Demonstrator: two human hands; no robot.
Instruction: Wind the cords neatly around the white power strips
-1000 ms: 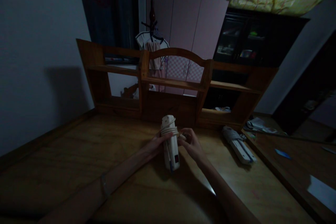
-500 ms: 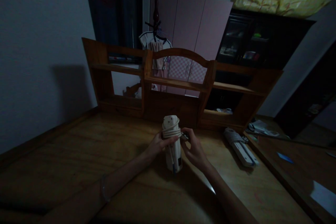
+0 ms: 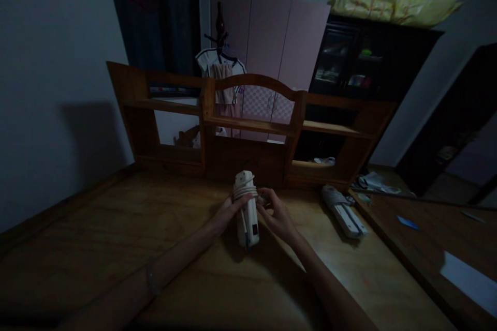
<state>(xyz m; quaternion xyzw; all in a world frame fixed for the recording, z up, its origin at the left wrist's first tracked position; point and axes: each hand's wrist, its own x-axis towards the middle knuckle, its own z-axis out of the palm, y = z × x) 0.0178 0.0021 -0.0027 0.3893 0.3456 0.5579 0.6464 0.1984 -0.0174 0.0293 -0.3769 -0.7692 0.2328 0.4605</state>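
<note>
A white power strip (image 3: 247, 232) stands tilted over the wooden desk, with its pale cord (image 3: 244, 193) wound several turns around the upper part. My left hand (image 3: 227, 213) grips the strip from the left, its thumb lying across the wound cord. At the strip's right side, my right hand (image 3: 278, 215) is closed with thumb and fingers pinching the cord's plug end (image 3: 263, 198), which is mostly covered by the fingers. Further right on the desk lies a second white power strip (image 3: 349, 221), its grey cord wrapped around one end.
A wooden shelf unit (image 3: 248, 125) runs along the desk's back edge. To the right, a brown surface (image 3: 382, 225) carries a blue card (image 3: 407, 222) and a white sheet (image 3: 469, 279). A wall (image 3: 50, 88) bounds the left side.
The whole view has shifted, so most things appear further left. Both hands stay at the power strip, and my right hand keeps the plug end close to the wound cord.
</note>
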